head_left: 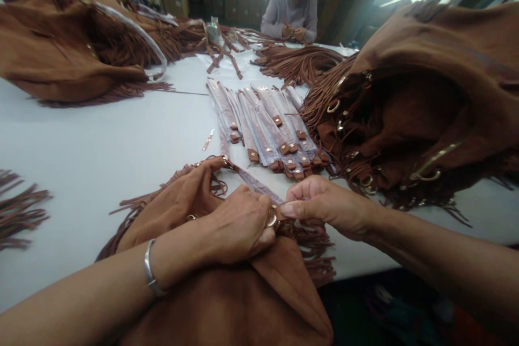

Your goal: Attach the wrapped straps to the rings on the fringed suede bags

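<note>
A brown suede fringed bag (pixel 243 297) lies in front of me at the near edge of the white table (pixel 101 151). My left hand (pixel 239 224), a silver bangle on its wrist, is closed on the bag's top edge beside a metal ring (pixel 271 220). My right hand (pixel 320 203) pinches at the same ring, thumb and fingers pressed together. A plastic-wrapped brown strap (pixel 259 186) runs from the ring back across the bag's top.
A row of several plastic-wrapped straps (pixel 267 130) lies mid-table. Heaps of brown fringed bags stand at right (pixel 425 113) and far left (pixel 68 43). Loose fringe (pixel 20 208) lies at the left edge. Another person (pixel 292 5) sits at the far end.
</note>
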`<action>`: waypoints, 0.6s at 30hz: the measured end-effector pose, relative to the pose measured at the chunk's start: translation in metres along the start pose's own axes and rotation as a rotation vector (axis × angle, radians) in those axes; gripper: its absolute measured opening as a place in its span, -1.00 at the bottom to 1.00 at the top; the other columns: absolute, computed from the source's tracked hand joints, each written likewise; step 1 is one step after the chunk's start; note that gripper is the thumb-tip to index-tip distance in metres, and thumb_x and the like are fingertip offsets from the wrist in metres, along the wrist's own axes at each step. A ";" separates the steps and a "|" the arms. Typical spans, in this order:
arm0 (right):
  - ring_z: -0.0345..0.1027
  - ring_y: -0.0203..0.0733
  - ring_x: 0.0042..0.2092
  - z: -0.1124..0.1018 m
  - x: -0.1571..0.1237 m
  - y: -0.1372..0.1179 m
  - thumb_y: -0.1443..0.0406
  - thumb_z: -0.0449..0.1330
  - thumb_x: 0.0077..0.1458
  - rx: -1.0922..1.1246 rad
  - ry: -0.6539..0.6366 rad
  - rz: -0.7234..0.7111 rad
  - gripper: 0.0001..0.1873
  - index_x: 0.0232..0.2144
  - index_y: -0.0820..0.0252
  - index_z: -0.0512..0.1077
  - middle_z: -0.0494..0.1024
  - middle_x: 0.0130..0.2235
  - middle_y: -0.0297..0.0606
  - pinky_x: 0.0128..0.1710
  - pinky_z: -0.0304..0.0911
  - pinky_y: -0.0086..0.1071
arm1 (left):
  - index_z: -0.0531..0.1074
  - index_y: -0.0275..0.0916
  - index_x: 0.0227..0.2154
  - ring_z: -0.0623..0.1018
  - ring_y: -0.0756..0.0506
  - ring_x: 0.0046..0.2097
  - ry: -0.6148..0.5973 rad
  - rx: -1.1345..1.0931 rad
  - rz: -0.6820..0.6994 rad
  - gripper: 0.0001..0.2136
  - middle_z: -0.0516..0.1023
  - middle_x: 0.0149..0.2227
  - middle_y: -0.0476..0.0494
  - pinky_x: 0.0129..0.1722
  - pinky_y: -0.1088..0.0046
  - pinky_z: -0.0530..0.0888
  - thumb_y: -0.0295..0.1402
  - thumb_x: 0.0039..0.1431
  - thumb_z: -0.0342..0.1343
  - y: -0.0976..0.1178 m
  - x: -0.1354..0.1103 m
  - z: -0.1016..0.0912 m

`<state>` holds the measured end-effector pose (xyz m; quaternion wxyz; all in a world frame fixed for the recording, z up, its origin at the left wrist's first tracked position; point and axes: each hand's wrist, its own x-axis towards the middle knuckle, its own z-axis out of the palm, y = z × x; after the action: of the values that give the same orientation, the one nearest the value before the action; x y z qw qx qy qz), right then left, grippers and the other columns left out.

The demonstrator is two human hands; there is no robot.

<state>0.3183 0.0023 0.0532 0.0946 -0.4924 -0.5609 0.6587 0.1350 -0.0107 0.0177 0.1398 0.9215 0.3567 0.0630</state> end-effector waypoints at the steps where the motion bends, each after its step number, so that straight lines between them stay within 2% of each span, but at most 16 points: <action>1: -0.04 -0.44 -0.68 0.002 0.000 0.000 0.02 0.25 -0.18 -0.018 0.059 0.024 -0.54 -0.59 0.30 0.23 0.16 -0.70 -0.43 -0.72 -0.15 -0.55 | 0.28 -0.32 -0.46 0.38 -0.14 -0.41 0.008 0.015 -0.028 -0.84 0.38 -0.46 -0.17 -0.31 0.27 0.31 -0.34 0.08 -0.11 0.002 0.002 0.001; 5: -0.02 -0.45 -0.66 0.004 0.001 -0.002 0.16 0.16 -0.08 -0.211 0.312 0.055 -0.68 -0.64 0.29 0.22 0.14 -0.69 -0.42 -0.70 -0.14 -0.56 | 0.31 -0.34 -0.46 0.43 -0.18 -0.40 0.033 0.099 -0.187 -0.81 0.40 -0.47 -0.21 -0.31 0.19 0.33 -0.35 0.13 -0.14 0.010 0.016 0.001; 8: 0.00 -0.46 -0.64 0.003 0.002 -0.003 0.20 0.14 -0.06 -0.294 0.338 0.012 -0.70 -0.64 0.31 0.23 0.16 -0.68 -0.40 -0.69 -0.13 -0.57 | 0.31 -0.34 -0.46 0.43 -0.19 -0.41 0.070 0.103 -0.156 -0.80 0.40 -0.47 -0.20 -0.33 0.21 0.34 -0.35 0.13 -0.15 0.007 0.019 0.002; 13: -0.01 -0.46 -0.63 -0.004 0.006 0.003 0.10 0.18 -0.12 -0.214 0.146 -0.058 -0.64 -0.58 0.33 0.25 0.15 -0.65 -0.42 -0.69 -0.09 -0.58 | 0.29 -0.34 -0.45 0.40 -0.16 -0.41 0.033 0.095 0.045 -0.84 0.39 -0.46 -0.21 -0.34 0.26 0.33 -0.36 0.09 -0.13 -0.007 0.011 0.004; 18: 0.00 -0.48 -0.63 -0.026 0.023 0.012 0.13 0.21 -0.09 -0.129 -0.224 -0.096 -0.64 -0.51 0.38 0.29 0.21 -0.62 -0.40 -0.68 -0.09 -0.60 | 0.29 -0.33 -0.41 0.39 -0.15 -0.36 0.022 0.038 0.154 -0.87 0.39 -0.42 -0.16 -0.23 0.29 0.32 -0.37 0.00 -0.03 -0.010 0.007 0.004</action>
<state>0.3314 0.0302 0.0342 0.0309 -0.3933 -0.6323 0.6667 0.1353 0.0002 0.0108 0.1131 0.9479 0.2876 0.0769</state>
